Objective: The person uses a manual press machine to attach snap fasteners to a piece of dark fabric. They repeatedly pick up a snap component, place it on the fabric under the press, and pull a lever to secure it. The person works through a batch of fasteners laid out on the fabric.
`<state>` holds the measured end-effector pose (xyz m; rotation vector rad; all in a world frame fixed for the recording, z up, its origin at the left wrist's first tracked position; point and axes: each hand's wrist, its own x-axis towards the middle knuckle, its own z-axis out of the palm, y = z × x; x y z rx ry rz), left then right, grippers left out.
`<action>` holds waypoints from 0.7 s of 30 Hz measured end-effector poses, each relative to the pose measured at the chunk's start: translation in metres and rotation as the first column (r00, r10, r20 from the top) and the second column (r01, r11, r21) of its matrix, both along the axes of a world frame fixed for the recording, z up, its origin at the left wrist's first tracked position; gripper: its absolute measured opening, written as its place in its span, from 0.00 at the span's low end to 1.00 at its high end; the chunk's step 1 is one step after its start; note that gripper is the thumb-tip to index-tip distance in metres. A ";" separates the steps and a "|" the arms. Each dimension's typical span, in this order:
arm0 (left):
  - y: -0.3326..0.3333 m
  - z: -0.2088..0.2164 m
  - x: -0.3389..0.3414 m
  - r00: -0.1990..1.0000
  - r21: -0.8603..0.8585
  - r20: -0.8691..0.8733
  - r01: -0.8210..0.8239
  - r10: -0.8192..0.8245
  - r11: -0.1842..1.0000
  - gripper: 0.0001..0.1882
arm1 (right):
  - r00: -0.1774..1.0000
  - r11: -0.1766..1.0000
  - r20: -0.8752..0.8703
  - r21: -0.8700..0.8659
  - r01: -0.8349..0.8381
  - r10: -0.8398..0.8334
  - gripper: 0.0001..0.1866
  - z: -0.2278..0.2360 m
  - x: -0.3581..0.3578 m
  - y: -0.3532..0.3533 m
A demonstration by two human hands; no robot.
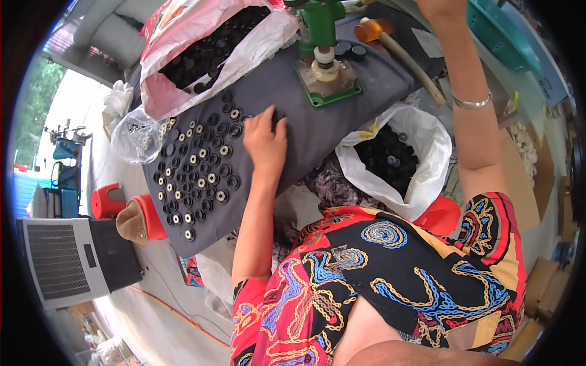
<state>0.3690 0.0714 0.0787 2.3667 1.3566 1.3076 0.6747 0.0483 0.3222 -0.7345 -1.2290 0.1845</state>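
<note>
My left hand point(265, 141) rests over the grey cloth-covered table point(317, 131), fingers spread and a little bent. Its outer fingertips are at a black ring-shaped cap point(245, 118), the nearest of several laid out in loose rows. Some of these caps hold pale metal washers point(225, 150) with a centre hole. My right hand point(441, 8) is raised at the top edge, its fingers cut off from view. Left of that raised arm stands a green hand press point(320, 27) on a square base, with a white plug-like tip under its ram.
An open pink-and-white sack point(152, 91) of black caps lies at the far left. Another white sack point(430, 137) of black parts stands near my body. An orange-headed mallet point(400, 49) and dark discs point(351, 50) lie by the press. A clear bag point(135, 139) hangs at the table's left edge.
</note>
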 end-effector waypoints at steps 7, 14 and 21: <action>0.029 0.021 0.093 0.981 -0.077 0.156 0.132 -0.119 0.988 0.30 | 0.999 1.000 0.040 -0.019 -0.013 0.013 0.14 -0.002 -0.004 -0.001; 0.047 0.027 0.134 0.973 -0.122 0.176 0.170 -0.147 0.978 0.33 | 0.999 0.999 0.041 -0.031 -0.015 0.016 0.14 -0.002 0.003 -0.011; 0.055 0.019 0.138 0.973 -0.152 0.203 0.142 -0.110 0.978 0.35 | 0.994 0.996 -0.065 -0.020 -0.084 0.083 0.14 -0.036 -0.011 -0.036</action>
